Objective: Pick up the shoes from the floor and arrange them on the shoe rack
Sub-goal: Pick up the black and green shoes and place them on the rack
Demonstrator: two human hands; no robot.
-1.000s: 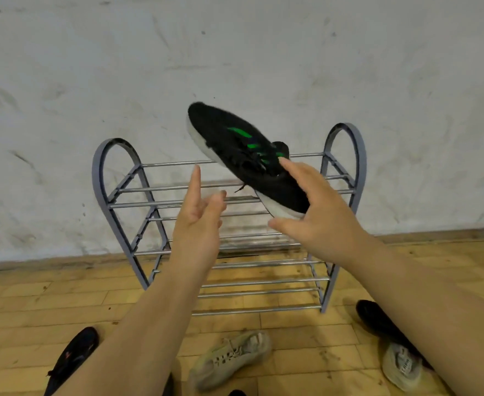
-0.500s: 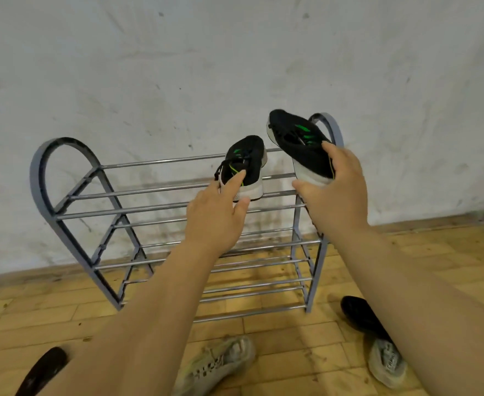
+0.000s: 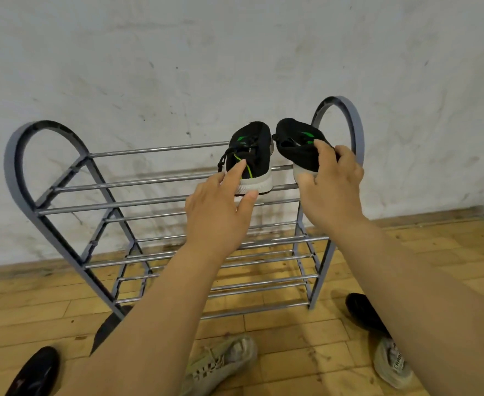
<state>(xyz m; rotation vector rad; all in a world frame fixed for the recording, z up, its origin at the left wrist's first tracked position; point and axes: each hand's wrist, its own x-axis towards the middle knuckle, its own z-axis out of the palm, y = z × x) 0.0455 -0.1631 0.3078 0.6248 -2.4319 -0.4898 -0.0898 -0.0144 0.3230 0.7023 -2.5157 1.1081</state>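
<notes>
A grey metal shoe rack stands against the white wall. One black sneaker with green marks sits on the right part of its top shelf, heel toward me. My left hand touches that heel with straight fingers. Just to its right, my right hand grips the heel of a second black and green sneaker, held tilted at the top shelf beside the rack's right arch. On the floor lie a beige sneaker, another beige sneaker, and black shoes.
The rack's lower shelves carry no shoes, and the left part of the top shelf is bare. Wooden floor runs in front of the rack. A dark shoe lies by the rack's left foot, partly behind my left arm.
My right hand brought the second sneaker down and left until it sits close beside the first. My left hand stayed at the first sneaker's heel. The view shifted slightly.
</notes>
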